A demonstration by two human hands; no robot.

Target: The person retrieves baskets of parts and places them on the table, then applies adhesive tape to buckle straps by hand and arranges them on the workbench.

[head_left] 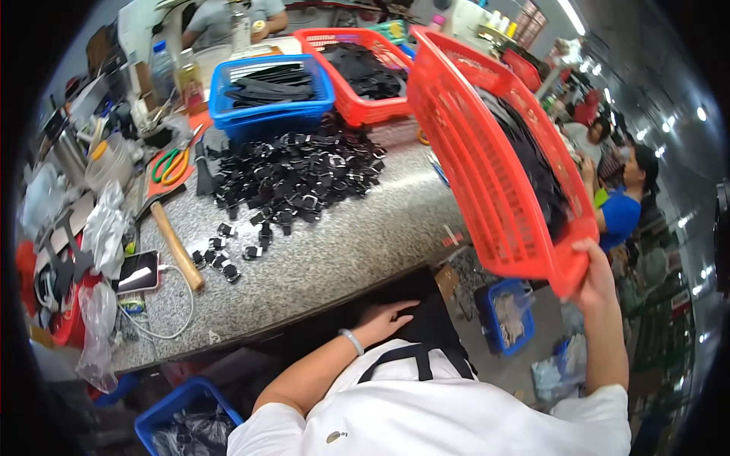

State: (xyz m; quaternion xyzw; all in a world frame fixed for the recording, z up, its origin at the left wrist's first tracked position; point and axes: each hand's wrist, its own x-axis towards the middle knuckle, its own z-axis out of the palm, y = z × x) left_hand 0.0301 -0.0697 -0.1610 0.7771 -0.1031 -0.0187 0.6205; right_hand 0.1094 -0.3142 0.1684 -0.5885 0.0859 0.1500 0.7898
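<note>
A large red plastic basket is tilted up at the right, above the table's edge. My right hand grips its near rim at the lower corner. Inside it lie black strips, slumped along the far wall. My left hand rests on my dark-clothed lap below the table edge, fingers stretched out and holding nothing. A heap of small black strap pieces with metal buckles covers the middle of the table, and several loose ones lie nearer me.
A blue basket and another red basket of black pieces stand behind the heap. Left lie scissors, a wooden-handled tool and a charging phone. Blue bins stand on the floor. Co-workers sit beyond.
</note>
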